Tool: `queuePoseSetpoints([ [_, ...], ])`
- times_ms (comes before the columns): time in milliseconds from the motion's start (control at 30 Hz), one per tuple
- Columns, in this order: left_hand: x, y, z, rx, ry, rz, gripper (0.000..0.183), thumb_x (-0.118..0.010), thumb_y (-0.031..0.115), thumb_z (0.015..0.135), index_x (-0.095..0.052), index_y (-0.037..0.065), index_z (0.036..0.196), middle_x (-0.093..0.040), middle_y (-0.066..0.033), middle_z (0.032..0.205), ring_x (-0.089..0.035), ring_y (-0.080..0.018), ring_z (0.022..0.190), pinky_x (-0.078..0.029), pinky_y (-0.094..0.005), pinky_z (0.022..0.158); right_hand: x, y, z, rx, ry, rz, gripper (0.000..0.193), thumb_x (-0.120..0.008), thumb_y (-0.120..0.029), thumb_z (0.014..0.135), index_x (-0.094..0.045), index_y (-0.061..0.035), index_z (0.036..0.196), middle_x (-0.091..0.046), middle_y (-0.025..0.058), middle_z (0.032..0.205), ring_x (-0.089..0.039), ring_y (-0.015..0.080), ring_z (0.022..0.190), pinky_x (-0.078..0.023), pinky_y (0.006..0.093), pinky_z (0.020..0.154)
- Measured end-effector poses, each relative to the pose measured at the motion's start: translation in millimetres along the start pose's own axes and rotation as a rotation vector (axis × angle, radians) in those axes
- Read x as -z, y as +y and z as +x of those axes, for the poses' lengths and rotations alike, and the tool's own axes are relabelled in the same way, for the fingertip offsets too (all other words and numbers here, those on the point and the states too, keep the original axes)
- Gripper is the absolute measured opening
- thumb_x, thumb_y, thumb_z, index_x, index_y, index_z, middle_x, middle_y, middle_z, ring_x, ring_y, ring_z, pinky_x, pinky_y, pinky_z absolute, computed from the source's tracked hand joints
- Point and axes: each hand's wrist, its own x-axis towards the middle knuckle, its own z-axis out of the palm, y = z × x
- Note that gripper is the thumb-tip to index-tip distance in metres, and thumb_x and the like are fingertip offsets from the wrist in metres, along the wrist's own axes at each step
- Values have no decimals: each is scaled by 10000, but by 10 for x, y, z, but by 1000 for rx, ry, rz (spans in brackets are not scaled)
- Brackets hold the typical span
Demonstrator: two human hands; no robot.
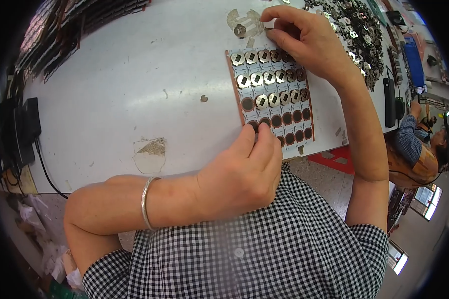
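A panel of small circuit boards [274, 94] lies near the table's front edge. Its upper rows carry shiny round metal clips [269, 76], while the lower rows show bare dark circles [287, 118]. My left hand [244, 172] is at the panel's lower left, thumb and finger pinched together over a dark circle; whatever they hold is hidden. Beyond the far right corner, my right hand [309, 42] hovers with curled fingers, and a small dark bit shows at the thumb tip, too small to name. One loose round metal piece [240, 31] lies left of that hand.
A heap of small metal pieces [351, 32] covers the far right of the table. Stacked panels [80, 25] stand at the far left, with a black box and cable [32, 117] below. Another person [416, 144] is at the right. The tabletop has a worn patch [150, 154].
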Motion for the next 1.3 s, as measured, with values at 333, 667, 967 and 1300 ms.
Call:
queuePoseSetpoints([
  [333, -10, 12, -12, 17, 20, 20, 285, -620, 141, 680, -703, -79, 843, -648, -179, 878, -669, -337, 933, -573, -416, 844, -385, -419, -758, -179, -135, 417, 75, -708, 25, 915, -667, -1, 972, -632, -57, 802, -549, 3, 690, -455, 177, 614],
  [667, -49, 17, -13, 10, 54, 54, 270, -618, 139, 658, -695, -71, 808, -626, -162, 831, -645, -311, 845, -564, -388, 796, -505, -403, -816, -57, -17, 212, 83, -727, 21, 899, -671, -6, 954, -633, -29, 786, -546, 18, 675, -456, 194, 591],
  [967, -44, 56, -22, 10, 19, 75, 345, -619, 138, 657, -728, -89, 892, -636, -169, 830, -667, -327, 855, -583, -413, 827, -666, -274, -898, 134, 249, -92, 167, -815, -15, 805, -761, -23, 962, -691, 74, 866, -648, 159, 717, -521, 276, 615],
  [1300, -73, 73, -28, 4, 72, 49, 339, -604, 143, 608, -720, -96, 817, -640, -188, 834, -680, -347, 820, -607, -455, 812, -646, -270, -895, 169, 196, -4, 251, -858, -43, 776, -766, -8, 1007, -687, 71, 844, -640, 142, 701, -517, 267, 609],
])
